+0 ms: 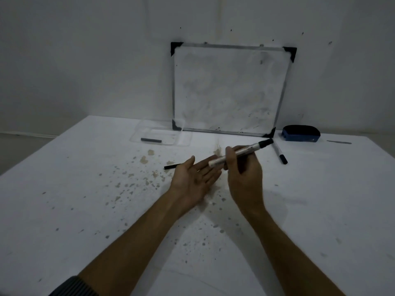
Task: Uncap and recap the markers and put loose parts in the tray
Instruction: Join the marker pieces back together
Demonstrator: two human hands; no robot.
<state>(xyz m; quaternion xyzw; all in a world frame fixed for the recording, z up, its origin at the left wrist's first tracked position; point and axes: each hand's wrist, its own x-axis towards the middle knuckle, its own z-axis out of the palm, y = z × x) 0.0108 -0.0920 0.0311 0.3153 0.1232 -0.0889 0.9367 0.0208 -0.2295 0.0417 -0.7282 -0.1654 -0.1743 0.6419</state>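
Note:
My right hand (pixel 243 167) grips a silver marker (pixel 241 152) with a black cap at its far right end, holding it slanted above the table. Beside it, palm up with fingers spread, my left hand (pixel 194 178) holds nothing; the marker's near end hangs over its fingertips. A thin black pen part (pixel 172 166) lies on the table, partly hidden behind my left hand. Another marker (pixel 280 155) with a black cap lies to the right. A clear plastic tray (pixel 183 138) sits at the back left with a dark grey stick-shaped part (pixel 151 140) in it.
A small whiteboard (pixel 230 90) leans against the wall at the back of the white table (pixel 85 210). A blue eraser (pixel 301 133) rests to its right, and a thin grey object (pixel 339 142) lies further right. Brown stains dot the table's middle.

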